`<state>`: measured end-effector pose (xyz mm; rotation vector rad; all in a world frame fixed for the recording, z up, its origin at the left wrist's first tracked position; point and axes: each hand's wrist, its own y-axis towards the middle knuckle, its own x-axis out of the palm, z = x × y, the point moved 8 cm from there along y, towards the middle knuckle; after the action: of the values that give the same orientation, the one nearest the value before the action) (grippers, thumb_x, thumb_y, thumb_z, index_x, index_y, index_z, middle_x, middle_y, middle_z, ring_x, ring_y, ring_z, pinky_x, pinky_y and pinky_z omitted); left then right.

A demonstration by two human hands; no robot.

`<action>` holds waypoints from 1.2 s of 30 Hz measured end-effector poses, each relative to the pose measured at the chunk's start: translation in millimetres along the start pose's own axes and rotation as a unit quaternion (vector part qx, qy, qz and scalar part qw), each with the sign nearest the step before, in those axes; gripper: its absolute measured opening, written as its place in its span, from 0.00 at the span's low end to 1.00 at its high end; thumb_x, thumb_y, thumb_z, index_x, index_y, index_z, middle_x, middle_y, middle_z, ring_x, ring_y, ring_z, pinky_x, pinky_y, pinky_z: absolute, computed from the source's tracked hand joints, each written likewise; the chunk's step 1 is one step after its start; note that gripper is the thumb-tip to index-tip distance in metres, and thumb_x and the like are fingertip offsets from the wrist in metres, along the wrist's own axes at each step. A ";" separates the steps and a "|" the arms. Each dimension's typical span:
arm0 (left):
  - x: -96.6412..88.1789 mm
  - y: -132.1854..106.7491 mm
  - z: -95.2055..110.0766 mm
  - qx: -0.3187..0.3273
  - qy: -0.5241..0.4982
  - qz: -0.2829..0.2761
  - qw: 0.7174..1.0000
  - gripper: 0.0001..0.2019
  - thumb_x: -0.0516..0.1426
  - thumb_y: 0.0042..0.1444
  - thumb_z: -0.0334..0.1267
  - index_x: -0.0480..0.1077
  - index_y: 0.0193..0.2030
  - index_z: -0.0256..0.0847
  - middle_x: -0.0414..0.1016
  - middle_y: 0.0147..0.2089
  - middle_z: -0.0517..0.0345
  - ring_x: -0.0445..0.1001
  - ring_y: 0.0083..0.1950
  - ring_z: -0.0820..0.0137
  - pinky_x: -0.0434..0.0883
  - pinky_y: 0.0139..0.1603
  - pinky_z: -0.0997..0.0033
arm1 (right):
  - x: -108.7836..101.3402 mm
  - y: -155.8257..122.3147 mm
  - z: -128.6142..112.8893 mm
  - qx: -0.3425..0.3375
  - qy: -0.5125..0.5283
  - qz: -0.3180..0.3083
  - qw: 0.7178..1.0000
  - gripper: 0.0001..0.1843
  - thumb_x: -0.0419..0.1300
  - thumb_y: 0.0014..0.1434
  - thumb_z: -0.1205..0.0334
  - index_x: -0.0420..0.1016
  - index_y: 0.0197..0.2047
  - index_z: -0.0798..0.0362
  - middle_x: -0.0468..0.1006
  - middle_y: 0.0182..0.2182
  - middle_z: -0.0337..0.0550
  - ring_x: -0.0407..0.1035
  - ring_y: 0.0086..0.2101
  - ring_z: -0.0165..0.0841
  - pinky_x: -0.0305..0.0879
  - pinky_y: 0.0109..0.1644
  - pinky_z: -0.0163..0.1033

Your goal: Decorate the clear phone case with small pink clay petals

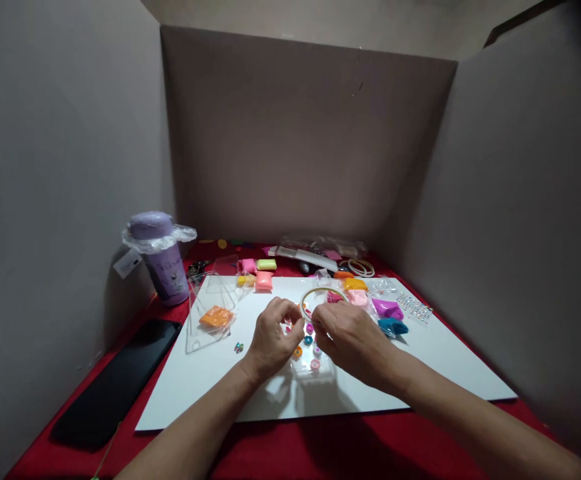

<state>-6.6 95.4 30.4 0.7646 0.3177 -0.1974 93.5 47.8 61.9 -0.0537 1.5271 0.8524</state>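
Observation:
My left hand and my right hand hover close together over the middle of a white board. Both have their fingers curled in a pinch; what they hold is too small to make out. Between and under them lie several small round coloured pieces on a clear plastic sheet. A thin hoop lies just beyond my fingertips.
Small coloured clay packets and purple and blue ones lie around. A clear sleeve with an orange packet, a lilac wrapped tumbler, a black phone, a sticker strip. Cardboard walls enclose the red tablecloth.

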 end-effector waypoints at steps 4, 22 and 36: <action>-0.7 0.1 -0.7 -0.004 0.002 0.001 1.000 0.05 0.54 0.51 0.27 0.65 0.29 0.41 0.67 0.29 0.62 0.65 0.32 0.72 0.64 0.35 0.71 | -0.8 1.0 -1.0 -0.004 -0.017 0.006 1.000 0.11 0.49 0.52 0.78 0.64 0.26 0.54 0.69 0.21 0.41 0.55 0.22 0.30 0.46 0.29 0.39; 0.6 0.1 0.4 0.001 -0.012 -0.009 1.000 0.06 0.54 0.50 0.25 0.64 0.28 0.40 0.66 0.30 0.61 0.65 0.33 0.71 0.64 0.35 0.71 | -0.4 -3.4 -4.3 -0.017 -0.038 0.038 0.998 0.11 0.49 0.57 0.76 0.67 0.26 0.55 0.70 0.21 0.42 0.55 0.22 0.32 0.46 0.31 0.41; 55.3 -32.7 69.6 -0.015 -0.023 -0.213 0.977 0.08 0.53 0.51 0.24 0.62 0.31 0.42 0.68 0.48 0.57 0.71 0.44 0.69 0.68 0.40 0.71 | -36.5 -95.7 -11.1 0.056 0.035 0.103 0.992 0.13 0.48 0.61 0.77 0.65 0.28 0.55 0.68 0.22 0.39 0.60 0.24 0.32 0.52 0.33 0.39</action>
<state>50.2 19.9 36.9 0.6538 0.4383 -0.6114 139.5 -43.3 47.7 0.1603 1.6638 0.9346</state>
